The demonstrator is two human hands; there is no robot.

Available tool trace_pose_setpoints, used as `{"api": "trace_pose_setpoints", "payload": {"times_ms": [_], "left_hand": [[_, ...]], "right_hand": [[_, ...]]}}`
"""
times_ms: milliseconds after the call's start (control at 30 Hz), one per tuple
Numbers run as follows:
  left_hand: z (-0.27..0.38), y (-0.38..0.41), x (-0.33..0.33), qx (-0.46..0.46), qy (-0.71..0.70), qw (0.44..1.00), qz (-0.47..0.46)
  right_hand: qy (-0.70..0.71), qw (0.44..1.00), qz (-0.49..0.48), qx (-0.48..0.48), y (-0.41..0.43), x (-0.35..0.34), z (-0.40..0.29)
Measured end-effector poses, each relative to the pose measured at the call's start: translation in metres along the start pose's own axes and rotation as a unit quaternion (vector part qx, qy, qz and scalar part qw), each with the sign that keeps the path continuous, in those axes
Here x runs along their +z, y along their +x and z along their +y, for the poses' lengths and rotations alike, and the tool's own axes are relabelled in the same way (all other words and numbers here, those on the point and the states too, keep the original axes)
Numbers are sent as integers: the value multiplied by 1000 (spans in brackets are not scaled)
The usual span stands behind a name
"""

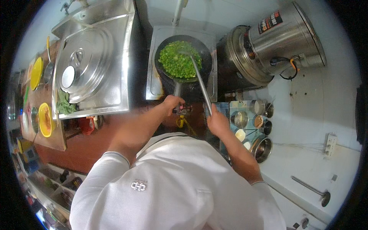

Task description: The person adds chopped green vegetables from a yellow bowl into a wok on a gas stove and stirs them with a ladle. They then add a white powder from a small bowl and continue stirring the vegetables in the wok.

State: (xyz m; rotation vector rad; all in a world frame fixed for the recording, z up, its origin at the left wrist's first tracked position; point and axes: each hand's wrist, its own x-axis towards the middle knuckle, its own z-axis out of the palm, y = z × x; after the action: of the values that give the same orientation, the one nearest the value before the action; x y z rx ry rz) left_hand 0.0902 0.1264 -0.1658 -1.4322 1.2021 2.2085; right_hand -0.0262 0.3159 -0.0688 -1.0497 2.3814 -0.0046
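A dark wok (207, 51) sits on the stove, and chopped green vegetables (178, 61) cover much of its inside. My right hand (218, 122) grips the long metal handle of a cooking ladle or spatula (202, 83); its head is partly buried among the greens. My left hand (172, 104) has curled fingers close to the near end of the wok's handle (177, 88) and beside a gas valve (185, 108) with a reddish knob. Whether those fingers hold the handle or the valve is unclear.
Left of the stove is a steel counter with a large round lid (95, 77) and a green cloth (65, 104). Several seasoning containers (241, 119) stand at right, below a tall steel cooker (281, 40). Yellow bowls (45, 119) rest on the far-left board (59, 138).
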Motion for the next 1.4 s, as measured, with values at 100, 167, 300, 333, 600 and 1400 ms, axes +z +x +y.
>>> {"api": "trace_pose_setpoints", "payload": {"times_ms": [100, 167, 300, 333, 600, 1400], "left_hand": [[9, -20, 5, 39, 128, 985, 106], [14, -14, -8, 76, 129, 984, 101], [55, -45, -21, 71, 110, 990, 42], [40, -52, -20, 106, 146, 982, 64], [-14, -84, -10, 152, 100, 981, 63], [-26, -31, -9, 60, -122, 986, -98]], "right_hand": [[14, 998, -5, -53, -40, -6, 24], [65, 997, 30, -42, -58, -18, 31], [224, 963, 147, -16, -64, -37, 33], [285, 945, 160, -16, -63, -53, 24], [504, 848, 163, -12, -62, -113, 17], [731, 648, -182, 107, 33, 4, 16]]}}
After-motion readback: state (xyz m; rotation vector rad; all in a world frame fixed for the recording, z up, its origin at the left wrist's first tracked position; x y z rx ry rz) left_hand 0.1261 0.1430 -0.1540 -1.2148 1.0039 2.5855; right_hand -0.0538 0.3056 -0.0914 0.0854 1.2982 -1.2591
